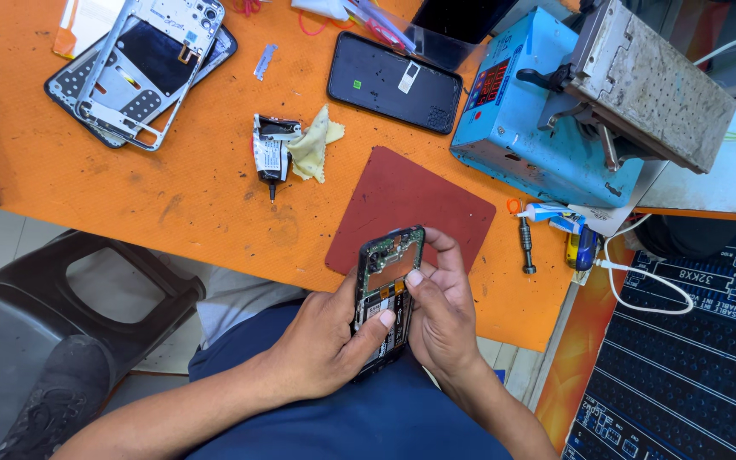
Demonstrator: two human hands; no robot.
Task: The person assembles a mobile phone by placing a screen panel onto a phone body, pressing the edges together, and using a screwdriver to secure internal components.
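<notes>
Both hands' grip (389, 319) around opened phone (388, 285)

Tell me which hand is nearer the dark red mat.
Right. The right hand reaches up over the dark red mat's near edge; the left hand sits lower, below it.

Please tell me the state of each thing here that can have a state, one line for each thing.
opened phone: back cover off, circuit board exposed, held above the lap
left hand: gripping the opened phone
right hand: gripping the opened phone, thumb on its board
black phone: lying flat, screen dark
phone frames: stripped, stacked
red mat: flat, bare
yellow cloth: crumpled
</notes>
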